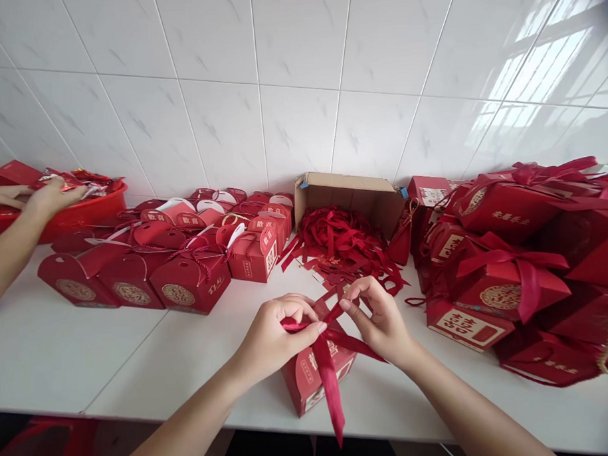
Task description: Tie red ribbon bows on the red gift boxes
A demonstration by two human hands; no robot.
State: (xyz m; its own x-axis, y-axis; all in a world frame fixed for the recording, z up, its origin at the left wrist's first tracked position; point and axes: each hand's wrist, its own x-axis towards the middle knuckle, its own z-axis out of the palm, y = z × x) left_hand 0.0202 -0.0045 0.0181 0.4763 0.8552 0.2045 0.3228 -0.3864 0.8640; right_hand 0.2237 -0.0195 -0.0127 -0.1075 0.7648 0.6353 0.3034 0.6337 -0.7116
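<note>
A small red gift box [300,381] with pale printed characters stands near the front edge of the white table, between my hands. Red ribbon [329,387] crosses its top, and one tail hangs down the front past the table edge. My left hand [282,328] pinches the ribbon at the crossing, thumb and fingers closed on it. On the other side, my right hand [379,318] grips another part of the ribbon between thumb and forefinger, just above the box top. The crossing itself is partly hidden by my left fingers.
Behind my hands, an open cardboard box [352,182] spills red ribbons [334,233]. Several red boxes [186,285] stand in rows at left; ribboned boxes [505,287] are piled at right. At far left, another person's hands [48,197] reach over a red basin [98,207] of wrapped packets.
</note>
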